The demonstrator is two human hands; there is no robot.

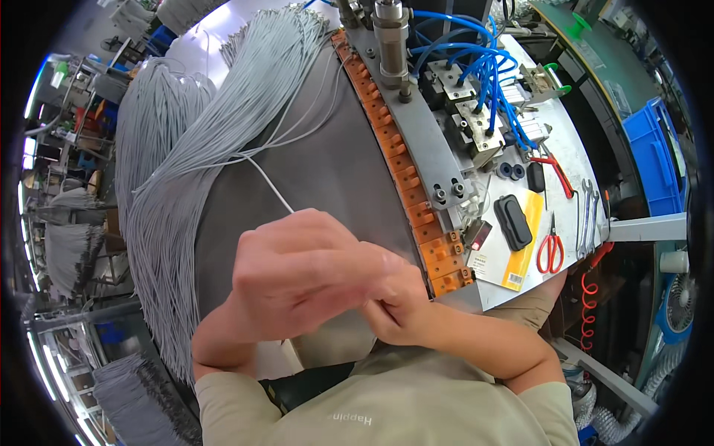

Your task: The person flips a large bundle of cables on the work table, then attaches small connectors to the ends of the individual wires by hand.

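My left hand (297, 279) is closed in front of my chest, raised above the grey work surface. A thin grey cable (269, 183) runs from the large cable bundle (245, 97) down into the top of this hand. My right hand (398, 303) is closed too and pressed against the fingers of the left; whatever is between its fingertips is hidden. Just right of the hands is a long row of orange clamp blocks (405, 177), fixed along a metal machine bar (416, 123).
Blue air hoses (494, 82) feed metal valve blocks at the back right. On the white tabletop lie red-handled scissors (551, 253), a black case (513, 222), wrenches (587, 215) and red-handled pliers (558, 172). A blue crate (654, 160) stands far right. Grey cables drape over the left edge.
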